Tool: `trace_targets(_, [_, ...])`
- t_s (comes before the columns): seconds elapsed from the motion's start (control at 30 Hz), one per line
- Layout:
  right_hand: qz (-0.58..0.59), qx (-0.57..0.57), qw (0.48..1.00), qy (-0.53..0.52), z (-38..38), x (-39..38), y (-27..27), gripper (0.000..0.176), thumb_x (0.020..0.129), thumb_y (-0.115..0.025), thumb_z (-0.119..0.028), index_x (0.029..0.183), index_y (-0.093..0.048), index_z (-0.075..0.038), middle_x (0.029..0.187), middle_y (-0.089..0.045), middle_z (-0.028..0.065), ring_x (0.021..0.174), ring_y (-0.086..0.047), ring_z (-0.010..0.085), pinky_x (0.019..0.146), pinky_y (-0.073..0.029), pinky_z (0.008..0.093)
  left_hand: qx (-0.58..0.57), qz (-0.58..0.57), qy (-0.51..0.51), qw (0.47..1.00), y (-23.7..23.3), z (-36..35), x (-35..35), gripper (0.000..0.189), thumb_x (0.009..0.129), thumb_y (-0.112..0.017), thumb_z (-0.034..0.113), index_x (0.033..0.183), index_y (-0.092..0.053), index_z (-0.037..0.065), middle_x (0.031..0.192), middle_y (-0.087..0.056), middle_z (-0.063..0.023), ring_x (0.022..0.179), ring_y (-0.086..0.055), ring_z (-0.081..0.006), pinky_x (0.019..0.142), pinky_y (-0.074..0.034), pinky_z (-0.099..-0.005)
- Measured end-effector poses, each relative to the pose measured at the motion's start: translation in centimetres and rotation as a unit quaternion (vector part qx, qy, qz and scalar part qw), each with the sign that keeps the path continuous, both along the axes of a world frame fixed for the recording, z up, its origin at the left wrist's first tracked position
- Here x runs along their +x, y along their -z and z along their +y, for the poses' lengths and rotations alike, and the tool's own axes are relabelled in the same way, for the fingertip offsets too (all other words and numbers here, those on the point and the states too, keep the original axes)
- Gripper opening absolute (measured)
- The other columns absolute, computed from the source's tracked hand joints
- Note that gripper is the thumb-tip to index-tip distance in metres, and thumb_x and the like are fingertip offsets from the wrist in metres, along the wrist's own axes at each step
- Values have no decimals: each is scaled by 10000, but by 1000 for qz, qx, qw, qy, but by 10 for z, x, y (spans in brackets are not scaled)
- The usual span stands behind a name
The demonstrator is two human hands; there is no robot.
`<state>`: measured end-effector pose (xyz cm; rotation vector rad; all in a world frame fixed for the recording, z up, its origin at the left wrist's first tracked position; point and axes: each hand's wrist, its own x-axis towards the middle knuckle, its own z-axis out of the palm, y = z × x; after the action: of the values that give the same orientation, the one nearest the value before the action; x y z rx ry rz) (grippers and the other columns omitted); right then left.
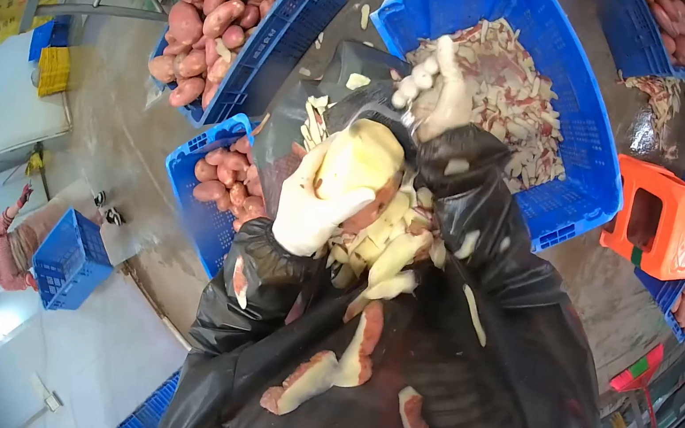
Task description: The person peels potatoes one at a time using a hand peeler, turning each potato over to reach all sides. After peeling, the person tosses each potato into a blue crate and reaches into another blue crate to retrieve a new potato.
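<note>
A large, mostly peeled potato point(361, 161) sits in my left hand point(309, 200), its white-gloved fingers wrapped round the near side. Some red skin shows on the potato's lower right. To its upper right, my right hand point(441, 91), also gloved in white, is closed with its fingers curled; what it holds, if anything, is too small to make out. Behind that hand, a blue crate point(589, 155) holds many peelings point(513, 98). More peel strips point(394, 258) lie piled on my dark apron point(440, 391) below the potato.
Blue crates of red potatoes stand at the upper left point(294, 36), left of my hands point(189, 190) and at the far right. An orange stool point(655, 219) is on the right. A person point(20, 244) is at the far left beside a blue crate point(72, 261).
</note>
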<state>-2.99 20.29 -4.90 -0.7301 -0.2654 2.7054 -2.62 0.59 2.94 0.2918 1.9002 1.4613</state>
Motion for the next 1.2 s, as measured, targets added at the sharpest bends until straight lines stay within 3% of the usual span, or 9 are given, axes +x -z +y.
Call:
trace_targets(0.1, [154,-120,980,22,67,8,85,473,918,-394,-474,611,-445,-118,511,-449,24,432,-485,227,507,-490,410,10,54,21,998,3,-7,8,724,664,-767,139,1266,-408,-41,1153,-547,-117,1043,-517,-169,894,-419,-294])
trace_targets(0.17, [210,-67,975,-9,26,27,-15,468,909,-421,-472,630,-468,-99,520,-474,73,457,-516,234,489,-469,390,41,34,-10,999,-2,8,12,741,645,-783,167,1258,-422,-39,1133,-563,-125,1029,-529,-164,900,-417,-294])
trace_targets(0.37, [0,-54,998,45,38,11,-24,425,915,-452,-408,593,-411,-134,504,-419,32,442,-442,170,479,-430,332,-9,99,36,994,9,-3,13,776,620,-800,200,1247,-421,-58,1135,-558,-137,1027,-533,-168,899,-421,-288])
trace_targets(0.43, [99,185,977,-23,-1,20,-18,425,904,-464,-434,589,-418,-152,514,-436,19,463,-457,151,449,-420,330,-6,83,29,996,5,4,11,796,619,-803,206,1257,-408,-58,1137,-555,-133,1021,-535,-172,891,-428,-290])
trace_targets(0.7, [90,-88,991,36,30,24,-3,427,915,-420,-463,645,-436,-133,558,-401,-8,538,-420,175,611,-440,363,-7,-94,21,995,13,-24,-6,765,645,-763,138,1284,-374,-24,1218,-497,-122,1104,-485,-193,942,-393,-327])
trace_targets(0.77, [62,-175,975,125,1,32,-29,415,896,-450,-481,668,-458,-134,598,-415,-10,578,-422,166,635,-440,363,285,-285,-163,901,20,-25,12,717,668,-728,115,1281,-375,-6,1219,-491,-115,1089,-496,-200,930,-406,-332])
trace_targets(0.93, [64,-136,987,59,-38,26,-60,403,894,-464,-465,670,-462,-130,578,-405,-26,573,-449,149,606,-444,345,-25,323,-72,943,52,-17,47,1000,612,-788,191,1397,-173,115,1336,-364,-92,1216,-383,-258,1002,-332,-391])
trace_targets(1.03, [36,-83,996,15,-35,22,-51,404,892,-456,-483,672,-457,-144,573,-400,-21,554,-454,156,558,-428,335,274,37,-206,939,25,3,46,1180,464,-858,181,1403,-149,93,1339,-353,-119,1211,-389,-260,997,-344,-390])
trace_targets(1.2, [84,-41,993,-70,-33,38,-58,395,934,-368,-449,725,-451,-124,550,-448,-14,482,-478,174,482,-440,335,117,28,6,993,-1,-13,30,1017,566,-786,25,1392,-196,70,1340,-352,-174,1234,-372,-280,988,-363,-411])
